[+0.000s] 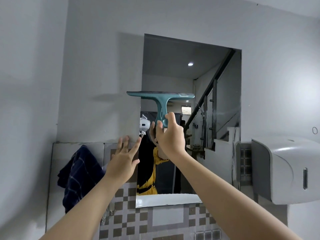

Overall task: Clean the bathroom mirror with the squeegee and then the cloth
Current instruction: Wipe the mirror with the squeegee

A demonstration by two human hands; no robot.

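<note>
Up high, my right hand (170, 135) closes its grip on the teal squeegee (161, 104), blade against the mirror (216, 118); my left hand (123, 156), fingers spread, rests at eight o'clock. No readable writing.

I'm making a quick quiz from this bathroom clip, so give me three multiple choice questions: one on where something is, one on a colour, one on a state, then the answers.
1. Where does the dark blue checked cloth hang?
A. left of the mirror
B. on the white dispenser
C. across the squeegee

2. What colour is the squeegee?
A. red
B. teal
C. black

3. What is the left hand doing?
A. gripping the cloth
B. holding the squeegee
C. open, fingers spread, by the mirror's left edge

Answers: 1 A, the cloth hangs on the tiled wall left of the glass. 2 B, blade bar and handle are teal. 3 C, it holds nothing; the right hand grips the handle.
</note>
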